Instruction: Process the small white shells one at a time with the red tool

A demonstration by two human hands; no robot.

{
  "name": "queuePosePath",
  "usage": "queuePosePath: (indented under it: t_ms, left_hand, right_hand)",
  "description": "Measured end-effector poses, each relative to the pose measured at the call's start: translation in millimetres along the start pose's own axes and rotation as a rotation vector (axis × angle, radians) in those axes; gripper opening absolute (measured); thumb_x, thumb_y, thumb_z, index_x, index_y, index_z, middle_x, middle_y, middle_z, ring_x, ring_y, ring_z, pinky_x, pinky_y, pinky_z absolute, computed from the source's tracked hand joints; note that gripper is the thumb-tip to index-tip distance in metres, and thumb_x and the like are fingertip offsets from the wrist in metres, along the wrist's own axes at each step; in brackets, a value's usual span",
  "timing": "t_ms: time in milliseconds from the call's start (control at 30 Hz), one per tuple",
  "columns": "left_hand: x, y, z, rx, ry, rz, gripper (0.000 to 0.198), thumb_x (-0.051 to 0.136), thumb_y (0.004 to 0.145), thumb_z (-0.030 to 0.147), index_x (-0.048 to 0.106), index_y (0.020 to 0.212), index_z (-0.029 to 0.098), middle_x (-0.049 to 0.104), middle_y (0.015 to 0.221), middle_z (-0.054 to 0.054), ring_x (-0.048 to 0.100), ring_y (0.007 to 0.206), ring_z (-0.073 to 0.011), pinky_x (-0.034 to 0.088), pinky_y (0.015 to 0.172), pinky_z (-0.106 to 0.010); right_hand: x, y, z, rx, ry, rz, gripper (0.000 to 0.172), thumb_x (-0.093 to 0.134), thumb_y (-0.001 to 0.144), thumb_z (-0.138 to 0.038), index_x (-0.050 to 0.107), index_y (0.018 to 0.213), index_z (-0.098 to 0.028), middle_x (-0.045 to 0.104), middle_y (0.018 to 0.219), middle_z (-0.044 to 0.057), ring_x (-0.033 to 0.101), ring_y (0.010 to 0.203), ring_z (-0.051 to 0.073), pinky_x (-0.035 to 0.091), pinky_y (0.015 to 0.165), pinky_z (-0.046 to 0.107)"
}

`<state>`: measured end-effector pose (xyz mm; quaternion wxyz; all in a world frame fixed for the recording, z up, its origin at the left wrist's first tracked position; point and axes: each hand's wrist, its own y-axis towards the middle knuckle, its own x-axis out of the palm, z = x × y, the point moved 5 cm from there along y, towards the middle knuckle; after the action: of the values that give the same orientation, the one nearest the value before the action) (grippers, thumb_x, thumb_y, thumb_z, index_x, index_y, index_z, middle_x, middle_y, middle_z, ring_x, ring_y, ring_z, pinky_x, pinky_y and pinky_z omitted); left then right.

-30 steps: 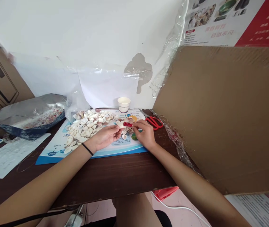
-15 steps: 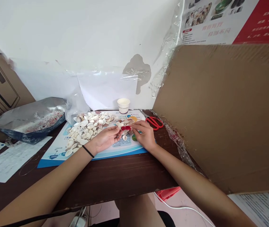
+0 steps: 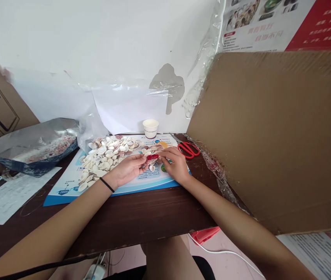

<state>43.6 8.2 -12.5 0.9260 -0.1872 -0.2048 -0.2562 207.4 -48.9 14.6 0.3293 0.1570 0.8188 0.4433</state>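
Observation:
Between my two hands is a small dark red piece (image 3: 153, 157), shiny and folded-looking; its exact kind is too small to make out. The fingertips of my left hand (image 3: 129, 169) pinch its left end, with the palm turned partly up. From the right, my right hand (image 3: 176, 164) pinches its other end between thumb and fingers. Just behind and below the piece lie a few shells (image 3: 152, 168) on a printed blue and white sheet (image 3: 66, 188). A large heap of pale seashells (image 3: 103, 161) spreads out left of my hands.
A paper cup (image 3: 150, 129) stands behind the hands, near the wall. Red-handled scissors (image 3: 188, 149) lie at right, beside a big cardboard panel (image 3: 270, 136). To the left are an opened plastic bag (image 3: 37, 146) and a written paper sheet (image 3: 16, 196) on the dark table (image 3: 142, 217).
The whole view has shifted slightly. Both hands stay together on the red piece, which looks slightly turned, with my right fingers a little farther over its right end.

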Motion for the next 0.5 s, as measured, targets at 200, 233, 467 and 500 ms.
queuePosePath:
  t_ms: [200, 233, 467, 500]
  left_hand:
    - [1.3, -0.9, 1.6, 0.005, 0.034, 0.021, 0.008, 0.076, 0.075, 0.012, 0.068, 0.072, 0.010, 0.063, 0.076, -0.005, 0.058, 0.075, -0.0113, 0.051, 0.070, -0.023]
    - [1.6, -1.1, 1.8, 0.009, 0.040, 0.021, 0.009, 0.076, 0.075, 0.013, 0.068, 0.073, 0.011, 0.063, 0.076, -0.005, 0.058, 0.074, -0.0112, 0.051, 0.070, -0.024]
    - [3.6, -2.2, 0.9, 0.026, 0.084, 0.006, 0.020, 0.085, 0.064, 0.015, 0.066, 0.069, 0.013, 0.060, 0.075, -0.002, 0.058, 0.079, -0.0124, 0.051, 0.074, -0.026]
    - [4.1, -2.4, 0.9, 0.029, 0.097, 0.000, 0.020, 0.085, 0.063, 0.015, 0.067, 0.070, 0.013, 0.061, 0.076, -0.002, 0.058, 0.079, -0.0125, 0.051, 0.074, -0.026]
  right_hand:
    - [-4.6, -0.8, 8.8, 0.128, 0.004, 0.068, 0.017, 0.060, 0.088, -0.016, 0.075, 0.091, -0.023, 0.072, 0.089, 0.005, 0.065, 0.086, 0.020, 0.054, 0.080, 0.035]
    - [-5.1, -0.5, 8.2, 0.129, 0.014, 0.070, 0.017, 0.060, 0.088, -0.017, 0.075, 0.091, -0.023, 0.072, 0.090, 0.005, 0.066, 0.087, 0.020, 0.055, 0.081, 0.035]
    - [-3.6, 0.7, 6.8, 0.064, -0.019, 0.055, 0.018, 0.058, 0.089, -0.017, 0.076, 0.093, -0.022, 0.072, 0.090, 0.005, 0.065, 0.087, 0.020, 0.054, 0.082, 0.035]
    - [-4.5, 0.6, 8.4, 0.081, -0.034, 0.067, 0.019, 0.058, 0.089, -0.016, 0.076, 0.093, -0.022, 0.072, 0.090, 0.006, 0.065, 0.087, 0.020, 0.054, 0.081, 0.035]
